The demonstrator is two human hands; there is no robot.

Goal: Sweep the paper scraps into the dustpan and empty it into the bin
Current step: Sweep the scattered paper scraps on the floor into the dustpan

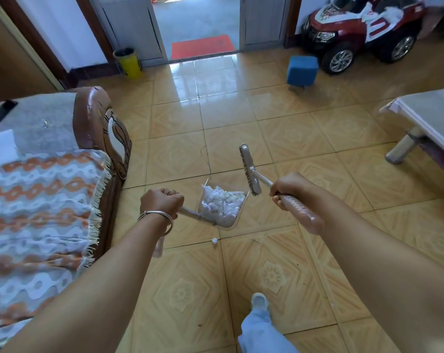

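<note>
Your dustpan (pixel 223 207) hangs in the air above the tiled floor (pixel 279 118), between your two hands, heaped with white paper scraps (pixel 222 201). Its long axis runs from the handle at the lower left up toward its mouth at the upper right, and the mouth points away from you, toward the doorway. Your left hand (pixel 161 202) is fisted, fingers curled tight around the dustpan's handle, knuckles up, forearm reaching in from the lower left with a metal bangle (pixel 156 216) at the wrist.

Your brush (pixel 250 169) is also off the floor, just right of the dustpan. Its handle slants from your grip up and to the left, and the head sits crosswise on the end, its long axis running away from you, bristles facing left toward the pan. The near end of the head is just beside the dustpan's right rim; you cannot tell whether they touch. Your right hand (pixel 288 188) is clamped around the brush handle, fingers wrapped under it, forearm coming in from the lower right.

One stray scrap (pixel 214 241) lies on the floor just below the dustpan. The yellow bin (pixel 129 62) stands well apart, upright against the far wall left of the doorway. A sofa (pixel 63 174) sits on your left.
</note>
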